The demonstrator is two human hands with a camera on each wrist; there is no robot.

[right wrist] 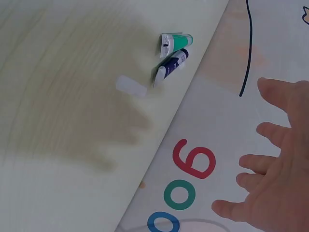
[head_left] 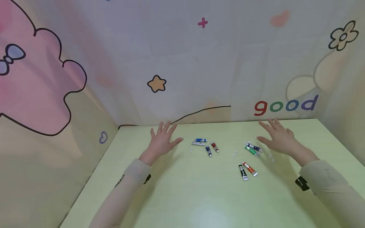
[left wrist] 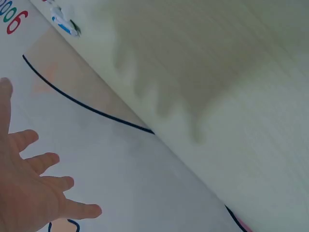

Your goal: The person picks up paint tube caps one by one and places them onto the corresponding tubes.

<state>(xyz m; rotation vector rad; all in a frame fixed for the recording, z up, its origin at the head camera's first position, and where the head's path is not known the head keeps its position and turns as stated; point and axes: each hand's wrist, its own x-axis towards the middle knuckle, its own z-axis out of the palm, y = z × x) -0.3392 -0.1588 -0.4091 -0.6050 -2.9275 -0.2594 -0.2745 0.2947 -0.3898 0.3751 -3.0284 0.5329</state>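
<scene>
Hovering over table (head_left: 194, 196), left hand (head_left: 162, 141) and right hand (head_left: 280, 139) outstretched, fingers (left wrist: 81, 210) splayed, released; paint tubes (head_left: 214, 147) between.

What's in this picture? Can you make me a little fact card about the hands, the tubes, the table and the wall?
Left hand: fingers spread, raised over the table, holding nothing
Right hand: fingers spread, raised too, holding nothing
Tube count: eight
Tubes nearer left hand: blue tube, white tube, navy tube, red tube
Tubes nearer right hand: green tube, dark purple-blue tube, orange tube, black tube
Table: pale yellow-green
Wall: star, colorful word "good"
</scene>
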